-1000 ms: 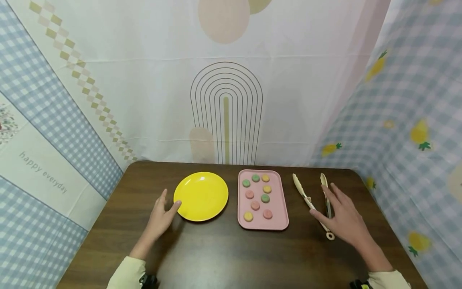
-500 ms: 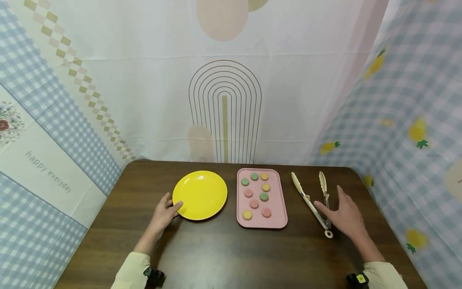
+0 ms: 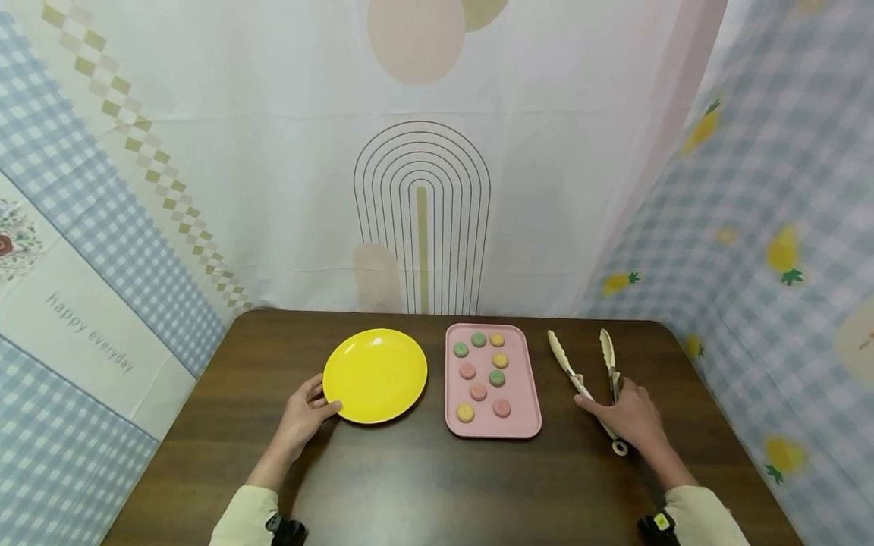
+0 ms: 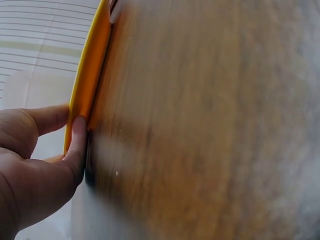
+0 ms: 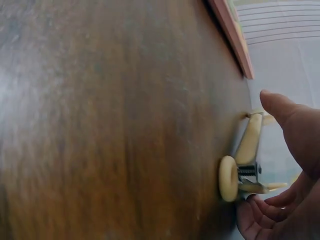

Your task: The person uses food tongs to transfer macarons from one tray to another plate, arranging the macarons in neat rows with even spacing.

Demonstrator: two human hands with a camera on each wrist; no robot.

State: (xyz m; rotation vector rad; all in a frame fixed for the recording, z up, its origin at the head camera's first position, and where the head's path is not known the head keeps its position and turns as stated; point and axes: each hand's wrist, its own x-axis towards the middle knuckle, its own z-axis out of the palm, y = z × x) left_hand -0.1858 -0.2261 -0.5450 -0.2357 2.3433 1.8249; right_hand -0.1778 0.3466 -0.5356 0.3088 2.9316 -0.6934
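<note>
A round yellow plate [image 3: 375, 375] lies on the table's left half. My left hand [image 3: 300, 415] pinches its near left rim; in the left wrist view the thumb is on the upper face and a finger [image 4: 77, 135] presses the underside. On the right, cream-tipped metal tongs [image 3: 561, 355] lie spread apart. Over their handles reaches my right hand [image 3: 631, 417], thumb on one side and curved fingers on the other. The right wrist view shows the thumb [image 5: 280, 106] apart from the tongs' handle, with fingers low beside the ring end [image 5: 228, 179]; the hand is not closed round them.
Between plate and tongs sits a pink tray [image 3: 524, 426] with several small round pink, green and yellow macaron-like sweets [image 3: 501, 408]. The dark wooden table [image 3: 437, 485] ends at a white patterned cloth [image 3: 307, 189] behind, with checked cloth [image 3: 771, 303] at the sides.
My left fingers have gone under the plate's rim and now grip it. The right hand has come down and leftward over the tongs' handles. Plate, tray and tongs stay in place.
</note>
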